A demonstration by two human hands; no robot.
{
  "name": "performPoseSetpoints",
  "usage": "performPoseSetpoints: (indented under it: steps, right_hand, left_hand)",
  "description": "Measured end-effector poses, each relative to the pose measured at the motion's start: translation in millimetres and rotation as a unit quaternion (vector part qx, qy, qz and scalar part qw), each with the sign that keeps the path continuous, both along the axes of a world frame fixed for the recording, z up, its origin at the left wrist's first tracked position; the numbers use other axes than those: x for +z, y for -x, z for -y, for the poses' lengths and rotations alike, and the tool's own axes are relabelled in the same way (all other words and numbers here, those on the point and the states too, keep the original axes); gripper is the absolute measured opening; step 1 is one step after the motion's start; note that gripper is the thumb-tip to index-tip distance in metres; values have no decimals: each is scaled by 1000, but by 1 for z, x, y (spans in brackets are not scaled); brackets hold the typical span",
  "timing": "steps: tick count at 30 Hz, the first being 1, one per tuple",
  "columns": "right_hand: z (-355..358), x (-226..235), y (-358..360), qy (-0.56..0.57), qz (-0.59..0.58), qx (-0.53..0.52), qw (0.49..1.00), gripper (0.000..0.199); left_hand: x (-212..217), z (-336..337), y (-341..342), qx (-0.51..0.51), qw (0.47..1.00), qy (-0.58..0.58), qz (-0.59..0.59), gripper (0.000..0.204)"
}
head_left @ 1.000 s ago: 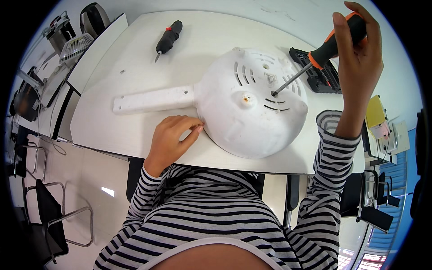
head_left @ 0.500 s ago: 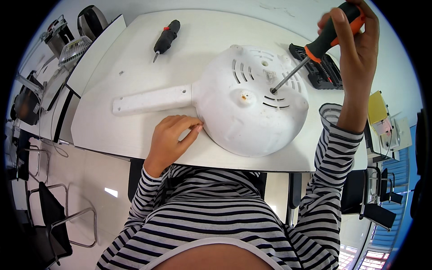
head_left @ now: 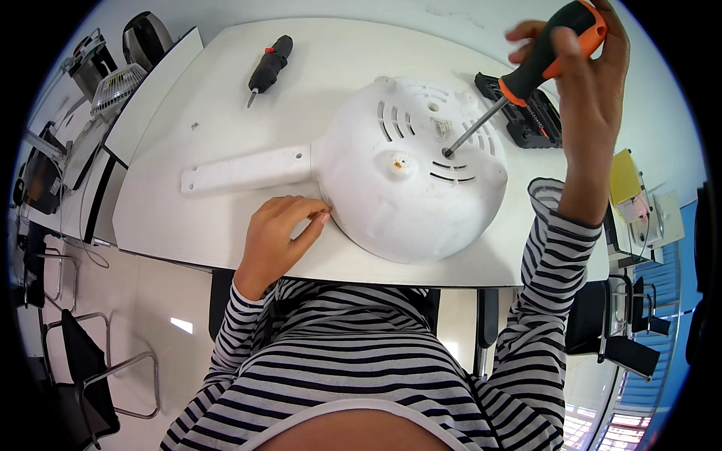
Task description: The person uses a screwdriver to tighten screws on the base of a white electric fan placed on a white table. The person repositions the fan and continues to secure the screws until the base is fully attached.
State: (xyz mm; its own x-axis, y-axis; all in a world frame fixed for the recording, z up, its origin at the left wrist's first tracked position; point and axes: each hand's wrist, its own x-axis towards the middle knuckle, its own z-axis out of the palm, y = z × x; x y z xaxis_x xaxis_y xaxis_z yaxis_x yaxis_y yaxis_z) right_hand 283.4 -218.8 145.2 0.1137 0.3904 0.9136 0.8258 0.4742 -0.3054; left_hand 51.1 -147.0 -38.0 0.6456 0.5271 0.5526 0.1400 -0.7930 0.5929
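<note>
A white pan-shaped appliance (head_left: 414,214) with a long handle lies bottom up on the white table, showing vent slots, small feet and screw holes. My right hand (head_left: 590,90) is closed around the black and orange handle of a screwdriver (head_left: 543,64), some fingers raised and slightly blurred. The screwdriver slants down to the left, its tip in a recessed hole beside the vent slots. My left hand (head_left: 278,237) is at the appliance's near left edge, below the handle joint, thumb and forefinger pinched together at the rim. What lies between those fingertips is hidden.
A black electric screwdriver (head_left: 269,71) with a red switch lies at the table's far left. Behind the appliance at the right is an open black bit case (head_left: 526,120). A side desk on the left holds a kettle (head_left: 147,41) and a wire-guarded device (head_left: 118,86). Chairs (head_left: 90,361) stand around.
The fingers of my right hand have shifted on the screwdriver handle, some spreading away from it. The tip stays in the same hole. The whole view has slid slightly; my left hand keeps its place.
</note>
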Motion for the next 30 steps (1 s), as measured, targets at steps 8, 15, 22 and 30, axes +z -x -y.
performPoseSetpoints:
  steps: [8, 15, 22, 30]
  right_hand:
    - [8, 6, -15, 77, 20, 34, 996, 47]
    - [17, 9, 5, 86, 175, -105, 975, 47]
    - [7, 6, 9, 75, 76, 77, 991, 55]
    - [0, -3, -21, 43, 72, 61, 995, 48]
  left_hand:
    - [-1, 0, 1, -5, 1000, 2, -3, 6]
    - [0, 0, -1, -1, 1000, -1, 11, 5]
    - [-2, -1, 0, -2, 1000, -10, 1, 6]
    - [0, 0, 0, -2, 1000, -6, -2, 6]
